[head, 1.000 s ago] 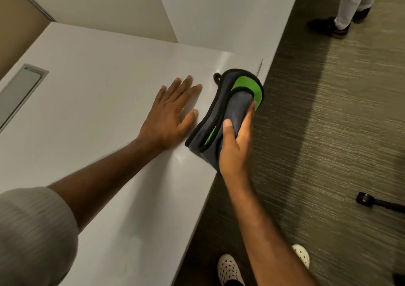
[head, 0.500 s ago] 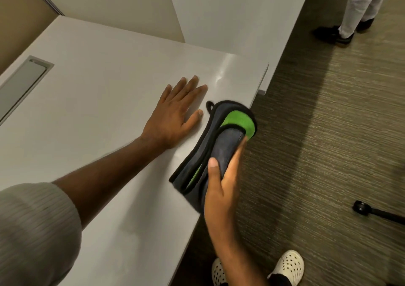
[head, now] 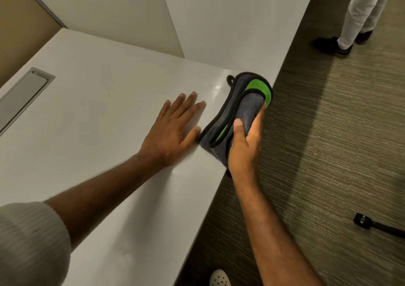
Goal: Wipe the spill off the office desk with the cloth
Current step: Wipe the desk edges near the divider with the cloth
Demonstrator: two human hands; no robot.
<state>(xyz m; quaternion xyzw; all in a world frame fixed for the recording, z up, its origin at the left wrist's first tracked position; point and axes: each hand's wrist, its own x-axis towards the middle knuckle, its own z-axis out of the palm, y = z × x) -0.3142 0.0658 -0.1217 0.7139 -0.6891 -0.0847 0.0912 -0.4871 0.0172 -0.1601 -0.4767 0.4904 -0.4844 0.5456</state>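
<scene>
Head camera looks down on the right hand (head: 243,152), whose grip is closed around the folded grey and green cloth (head: 238,112), thumb on top and fingers along its outer side; I judge this hold lets the hand press and slide it. Under this grip the cloth lies on the tabletop (head: 98,115), near the edge. To the left of the grip the left hand (head: 173,130) rests flat and empty, probably as support. No container is visible.

Warm, dim indoor light — a small glare patch on the white surface (head: 105,115) beside the cloth (head: 238,115). Soft arm shadows fall leftward; wide-angle bending warps the edges, focus mostly sharp.
</scene>
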